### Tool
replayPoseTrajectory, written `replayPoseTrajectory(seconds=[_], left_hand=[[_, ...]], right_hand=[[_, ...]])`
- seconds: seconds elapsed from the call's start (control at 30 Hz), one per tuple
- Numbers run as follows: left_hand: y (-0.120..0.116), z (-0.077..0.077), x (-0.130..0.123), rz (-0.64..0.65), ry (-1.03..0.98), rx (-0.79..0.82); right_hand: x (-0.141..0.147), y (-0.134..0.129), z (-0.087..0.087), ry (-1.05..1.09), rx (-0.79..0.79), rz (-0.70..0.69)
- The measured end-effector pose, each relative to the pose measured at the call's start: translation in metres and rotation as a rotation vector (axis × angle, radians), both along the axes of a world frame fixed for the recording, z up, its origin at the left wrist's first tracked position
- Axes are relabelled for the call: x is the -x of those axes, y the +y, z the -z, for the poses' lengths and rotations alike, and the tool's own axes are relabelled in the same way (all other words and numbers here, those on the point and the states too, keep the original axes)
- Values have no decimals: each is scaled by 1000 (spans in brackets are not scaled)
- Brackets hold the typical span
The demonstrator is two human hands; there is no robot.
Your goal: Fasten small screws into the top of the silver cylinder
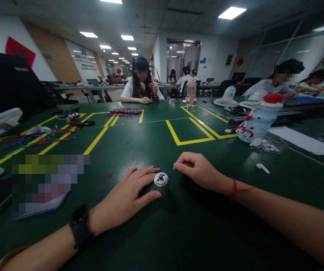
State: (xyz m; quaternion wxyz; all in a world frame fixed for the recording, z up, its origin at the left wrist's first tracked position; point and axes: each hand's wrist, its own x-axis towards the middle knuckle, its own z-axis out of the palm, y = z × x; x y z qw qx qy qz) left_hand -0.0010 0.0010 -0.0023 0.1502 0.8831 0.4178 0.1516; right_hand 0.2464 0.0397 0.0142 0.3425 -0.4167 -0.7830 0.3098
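Note:
A small silver cylindrical motor (161, 182) stands upright on the green table, its round top with a dark central shaft facing up. My left hand (130, 195) lies on the tabletop just left of it, fingers stretched out. Its index finger and thumb reach around the motor's left side; I cannot tell how firmly they touch it. To the right of the motor, my right hand (197, 169) rests on its side with fingers curled in and thumb against them. No object shows in its fingers, and it is apart from the motor.
A phone (46, 205) lies left. Loose wires (43, 139) and a wire bundle (126, 112) are farther back. At right are a blue bottle (259, 120), a white earbud (262, 168) and paper (305, 140). Yellow tape (176, 135) marks the table. A person (141, 84) sits opposite.

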Motion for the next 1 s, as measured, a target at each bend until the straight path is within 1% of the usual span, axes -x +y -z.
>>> replayPoseTrajectory(seconds=[0.1,0.2,0.27,0.33,0.43,0.53,0.67,0.77,0.9,1.0], left_hand=[[0,0,-1,-4,9,-7],[1,1,-1,-4,13,-12],[1,2,0,-5,14,-15],[1,2,0,-7,16,-14],[0,0,-1,-4,14,-4],[0,-2,-2,2,0,8],[1,-2,-1,-3,13,19],[1,-1,0,-11,19,18],[1,0,1,-12,22,17],[1,0,1,-12,21,14]], right_hand=[[11,-14,-9,44,-125,-85],[21,-22,-15,37,-174,-143],[24,-23,-17,27,-176,-143],[25,-20,-18,51,-162,-114],[16,-14,-17,89,-119,-80],[2,-9,-11,3,-75,-138],[-11,-6,0,-181,-121,-243],[-13,-5,5,-258,-166,-278],[-12,-7,2,-260,-180,-299],[-13,-5,0,-178,-118,-279]])
